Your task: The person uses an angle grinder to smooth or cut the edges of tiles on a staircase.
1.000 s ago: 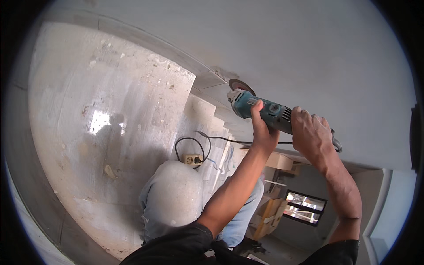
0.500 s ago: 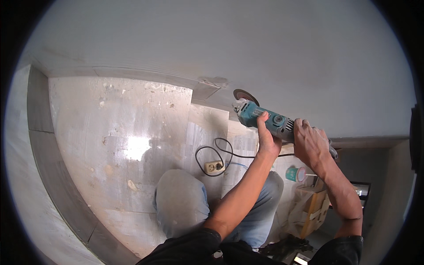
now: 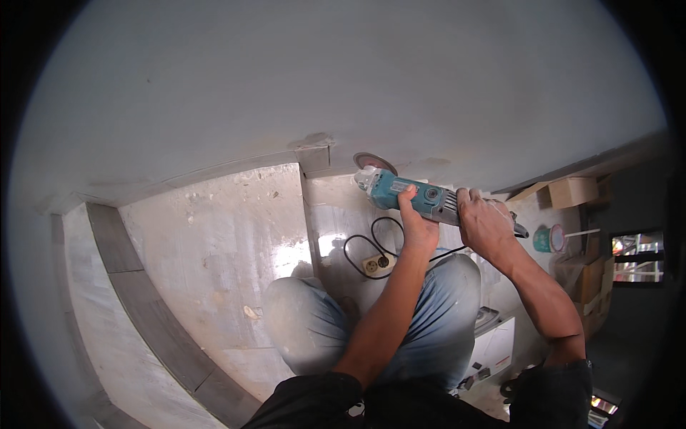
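Observation:
Both of my hands hold a teal and grey angle grinder (image 3: 389,188). My left hand (image 3: 416,225) grips its body from below, near the head. My right hand (image 3: 484,223) wraps the grey rear handle. The grinder's dark disc (image 3: 373,160) sits close to the white wall (image 3: 357,79), just right of a grey skirting tile (image 3: 313,157) at a step corner; I cannot tell whether it touches. My knees in dusty blue jeans (image 3: 314,325) are bent below.
A black cable loops down to a beige socket block (image 3: 377,264) on the pale steps. A dusty stone landing (image 3: 221,250) with a grey border strip (image 3: 153,314) lies to the left. Cardboard boxes (image 3: 572,191), a teal tape roll (image 3: 549,238) and a white box (image 3: 493,347) stand at the right.
The view has swung, so the landing now sits lower and the wall fills more of the frame. Both hands kept their grip while the grinder shifted slightly left along the wall.

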`<action>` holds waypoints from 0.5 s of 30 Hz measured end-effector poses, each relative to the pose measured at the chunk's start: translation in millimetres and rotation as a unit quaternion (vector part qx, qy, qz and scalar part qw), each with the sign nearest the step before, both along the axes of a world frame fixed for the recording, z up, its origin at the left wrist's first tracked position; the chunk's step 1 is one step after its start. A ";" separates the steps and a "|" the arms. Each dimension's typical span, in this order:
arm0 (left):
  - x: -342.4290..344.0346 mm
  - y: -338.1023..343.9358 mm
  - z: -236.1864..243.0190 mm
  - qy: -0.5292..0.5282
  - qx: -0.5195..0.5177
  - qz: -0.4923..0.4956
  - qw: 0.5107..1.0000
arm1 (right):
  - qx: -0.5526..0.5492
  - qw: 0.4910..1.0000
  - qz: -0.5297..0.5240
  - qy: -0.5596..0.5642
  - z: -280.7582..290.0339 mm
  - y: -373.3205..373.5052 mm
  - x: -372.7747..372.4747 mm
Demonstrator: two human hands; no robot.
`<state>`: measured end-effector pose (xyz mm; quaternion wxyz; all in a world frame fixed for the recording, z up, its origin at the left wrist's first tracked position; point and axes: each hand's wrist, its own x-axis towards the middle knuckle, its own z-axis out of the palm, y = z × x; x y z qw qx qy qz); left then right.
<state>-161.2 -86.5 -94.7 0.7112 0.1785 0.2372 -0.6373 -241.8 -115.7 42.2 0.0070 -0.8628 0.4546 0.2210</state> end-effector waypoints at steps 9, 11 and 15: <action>9.1 7.5 -15.3 -0.095 -0.002 -0.055 0.994 | 0.022 0.993 -0.046 -0.106 -37.5 4.9 -22.3; 12.0 9.7 -15.5 -0.114 0.010 -0.068 0.991 | 0.031 0.990 -0.062 -0.126 -41.7 6.0 -21.6; 15.2 12.5 -13.9 -0.142 0.030 -0.090 0.985 | 0.040 0.986 -0.080 -0.140 -50.1 11.3 -23.9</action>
